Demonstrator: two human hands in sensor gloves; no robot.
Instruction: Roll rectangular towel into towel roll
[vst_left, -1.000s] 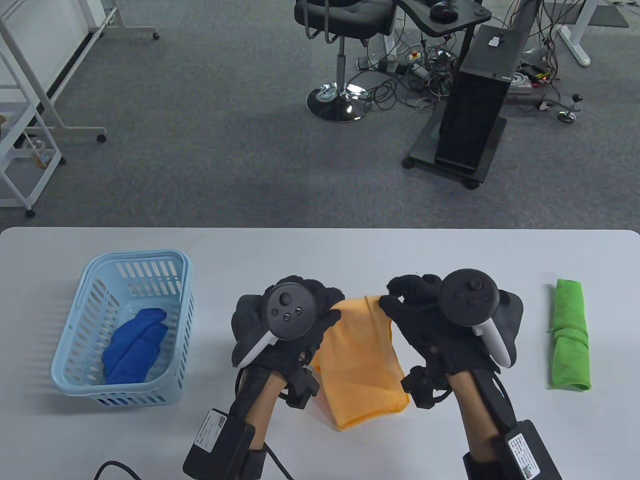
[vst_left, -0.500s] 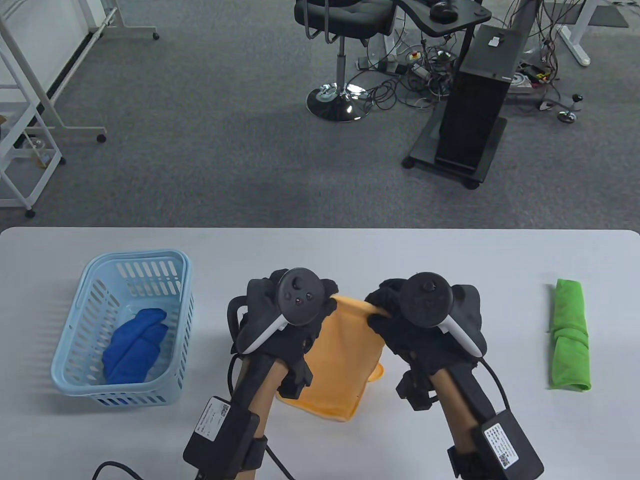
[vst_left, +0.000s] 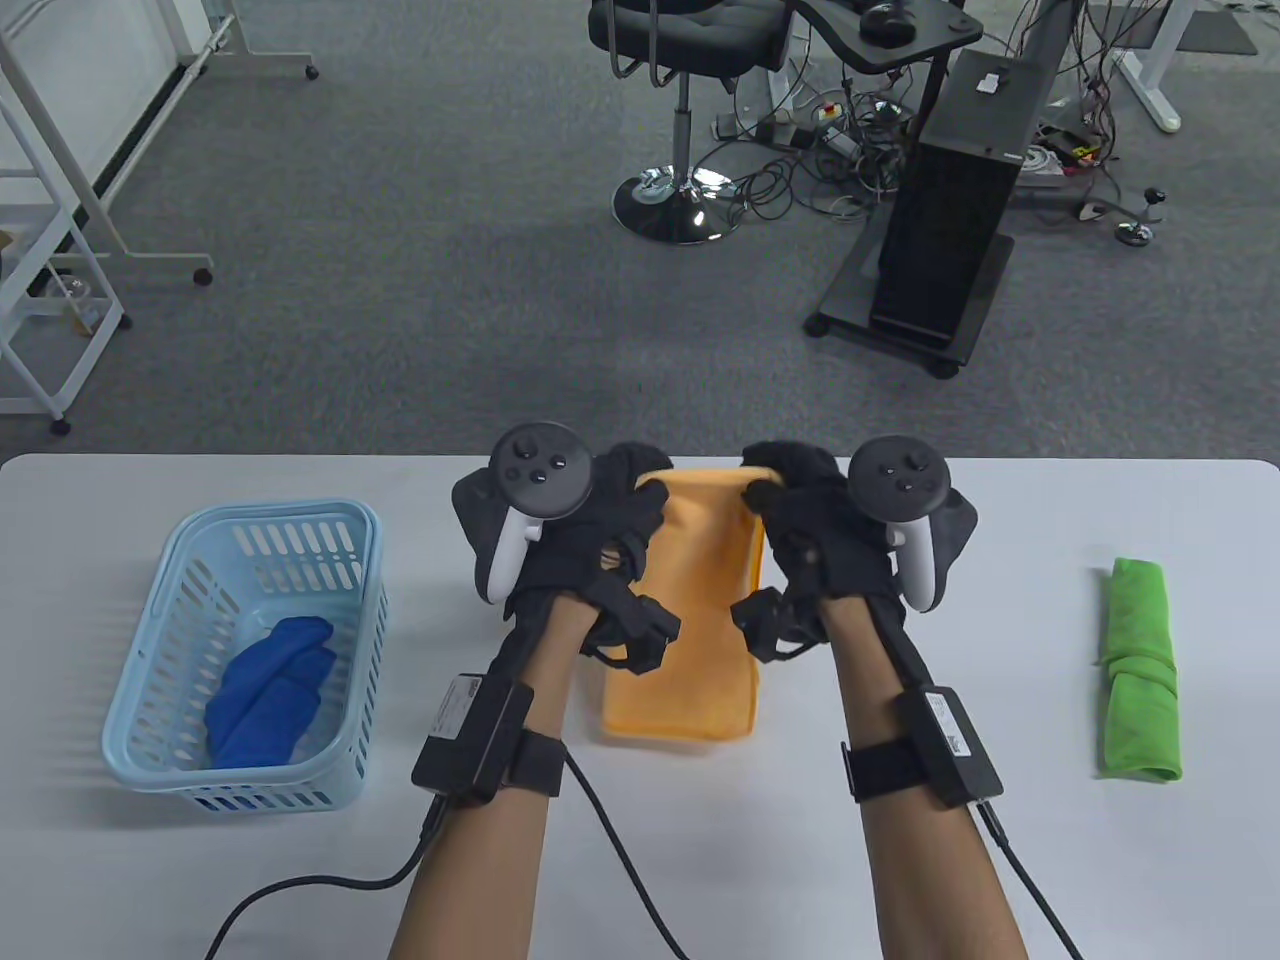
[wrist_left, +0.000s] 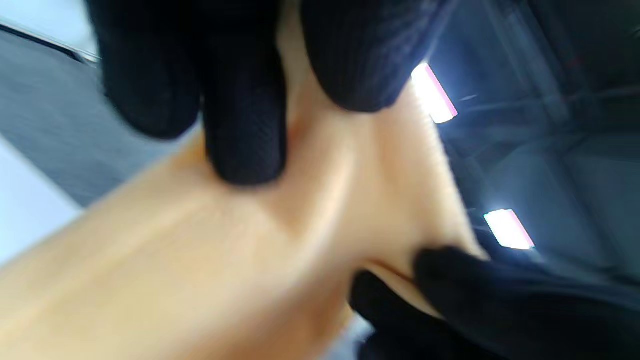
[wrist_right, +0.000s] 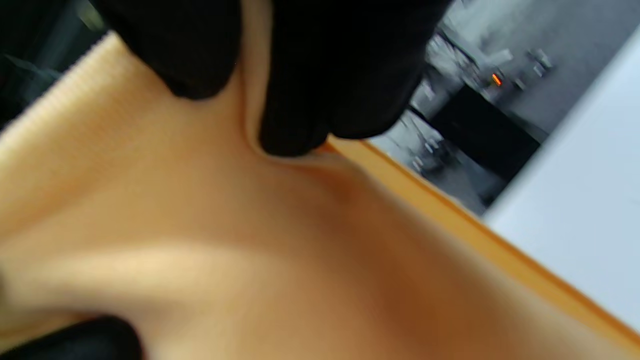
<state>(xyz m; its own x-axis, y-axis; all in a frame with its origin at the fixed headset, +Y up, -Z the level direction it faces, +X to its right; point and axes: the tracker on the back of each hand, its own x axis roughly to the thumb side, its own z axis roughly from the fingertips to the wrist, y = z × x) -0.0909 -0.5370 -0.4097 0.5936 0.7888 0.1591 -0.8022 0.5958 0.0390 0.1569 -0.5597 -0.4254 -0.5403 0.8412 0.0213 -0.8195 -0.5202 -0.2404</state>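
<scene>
Orange towel (vst_left: 690, 640), frame centre: far corners pinched by left hand (vst_left: 570, 530) and right hand (vst_left: 830, 530), stretched flat for rolling.

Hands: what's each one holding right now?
Left hand: pinches the orange towel's far left corner.
Right hand: pinches its far right corner.

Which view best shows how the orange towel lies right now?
Table view: the whole orange towel shows, stretched from both hands to the table. Each blurred wrist view shows only cloth pinched by gloved fingers.
</scene>
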